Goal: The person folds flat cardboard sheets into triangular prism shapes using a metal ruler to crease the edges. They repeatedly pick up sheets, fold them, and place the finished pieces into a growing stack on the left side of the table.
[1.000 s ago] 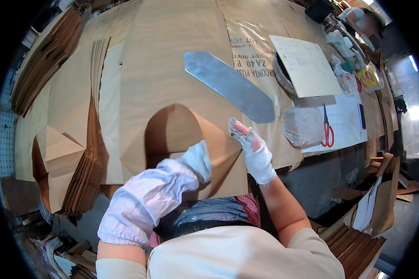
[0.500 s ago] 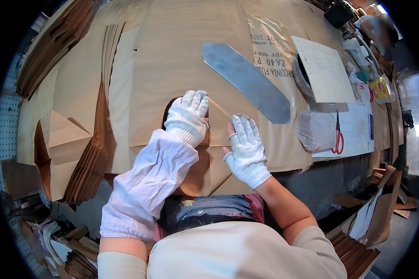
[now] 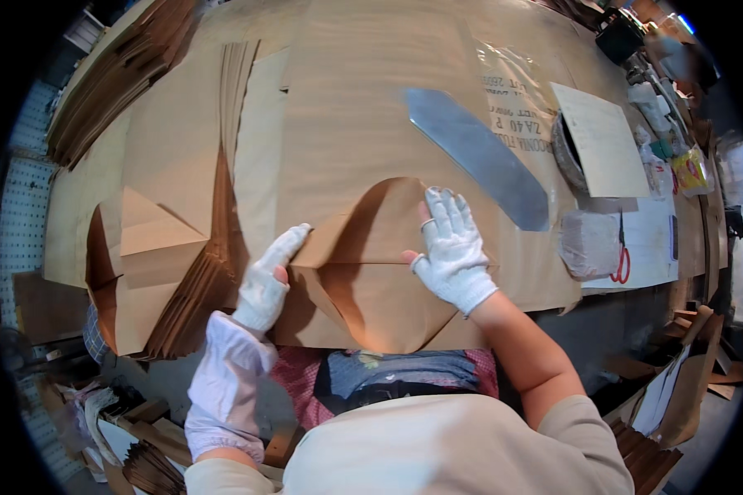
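A brown kraft paper bag (image 3: pixel 388 304) lies in front of me, its near end spread into a wide rounded mouth with folded corners. My left hand (image 3: pixel 264 285), in a white glove under a pale checked sleeve, rests against the left fold with its fingers stretched out. On the right part of the opened end, my right hand (image 3: pixel 454 254) lies flat; its white glove leaves the thumb tip and a fingertip bare. Neither hand grips anything. Beyond my right hand is a flat grey metal plate (image 3: pixel 479 161) with pointed ends, lying diagonally on the paper.
To the left, a fanned stack of brown paper bags (image 3: pixel 194 285) has a folded end on top. More stacked paper (image 3: pixel 124 78) lies far left. At right are red-handled scissors (image 3: pixel 622 262), a plastic-wrapped block (image 3: pixel 588 245) and a pale board (image 3: pixel 600 142) over a round container.
My left hand has moved from the middle of the bag's end to its left side. The mouth has spread wider, while my right hand stays on the right part. The view has shifted.
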`<state>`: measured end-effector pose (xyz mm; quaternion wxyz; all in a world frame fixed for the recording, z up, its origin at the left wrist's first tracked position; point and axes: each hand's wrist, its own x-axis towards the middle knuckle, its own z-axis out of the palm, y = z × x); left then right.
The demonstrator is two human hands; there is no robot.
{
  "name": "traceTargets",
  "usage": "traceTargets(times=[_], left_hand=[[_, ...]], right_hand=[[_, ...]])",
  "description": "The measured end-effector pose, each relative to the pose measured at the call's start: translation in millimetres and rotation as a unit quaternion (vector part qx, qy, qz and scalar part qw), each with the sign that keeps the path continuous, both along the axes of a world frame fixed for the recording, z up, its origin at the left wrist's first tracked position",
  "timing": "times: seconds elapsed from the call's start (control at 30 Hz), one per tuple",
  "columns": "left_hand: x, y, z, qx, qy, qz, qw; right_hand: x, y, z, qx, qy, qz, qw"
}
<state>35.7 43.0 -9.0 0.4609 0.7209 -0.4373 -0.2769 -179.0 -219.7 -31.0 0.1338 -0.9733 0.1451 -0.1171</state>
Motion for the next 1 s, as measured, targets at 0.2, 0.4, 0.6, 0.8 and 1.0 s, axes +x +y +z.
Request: traceTargets(times=[0.2, 0.4, 0.6, 0.8, 1.0], left_hand=[[-20, -5, -17, 0.041, -0.314, -0.014, 0.949], [-34, -14, -10, 0.105, -0.377, -0.007, 0.920], [-39, -21, -7, 0.139, -0.412, -0.023, 0.900], [-28, -61, 11, 0.157, -0.404, -0.106, 0.895], [-28, -98, 5, 0.074, -0.375, -0.056, 0.922]], right_hand=[[1, -2, -5, -0.015, 0.008, -0.009, 1.000], [3, -1, -3, -0.015, 0.011, -0.006, 1.000], [-13, -51, -8, 0.278, -0.170, -0.102, 0.940], [-29, -151, 1, -0.058, 0.101, -0.308, 0.944], [-14, -111, 38, 0.085, -0.188, -0.282, 0.937]])
